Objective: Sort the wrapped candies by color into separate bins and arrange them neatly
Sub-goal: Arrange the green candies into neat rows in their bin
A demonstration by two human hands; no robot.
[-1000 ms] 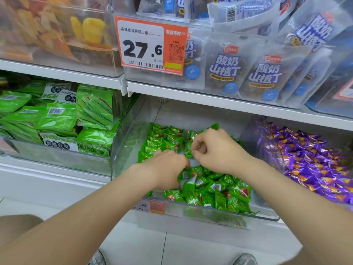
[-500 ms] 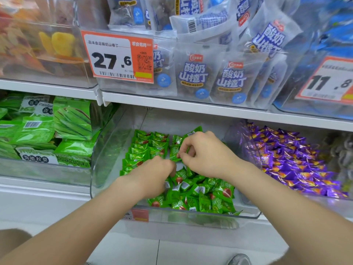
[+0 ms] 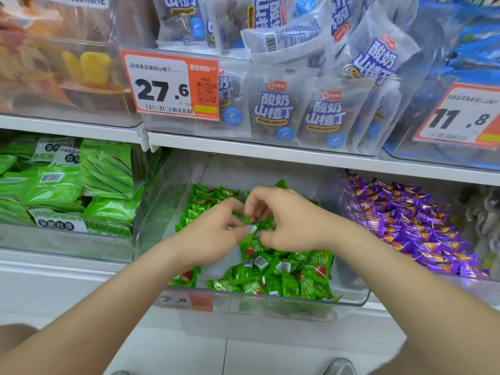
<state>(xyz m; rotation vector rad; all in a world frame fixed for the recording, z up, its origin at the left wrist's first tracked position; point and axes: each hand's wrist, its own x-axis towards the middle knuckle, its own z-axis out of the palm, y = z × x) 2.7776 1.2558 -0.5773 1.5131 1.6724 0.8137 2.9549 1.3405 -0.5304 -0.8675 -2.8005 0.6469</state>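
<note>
Many green candies (image 3: 273, 280) — left hand (image 3: 213, 234), right hand (image 3: 292, 223) atop — purple candies (image 3: 411, 226) beside

Bare forearms (image 3: 113, 301) lead to the left hand (image 3: 213, 234) and right hand (image 3: 292, 223); below are a bare knee (image 3: 13, 335) and a grey shoe toe (image 3: 339, 367).

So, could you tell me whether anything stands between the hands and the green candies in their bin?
Nothing visible does: the left hand and right hand are inside the open-topped clear bin, fingers pinching green candies.
</note>
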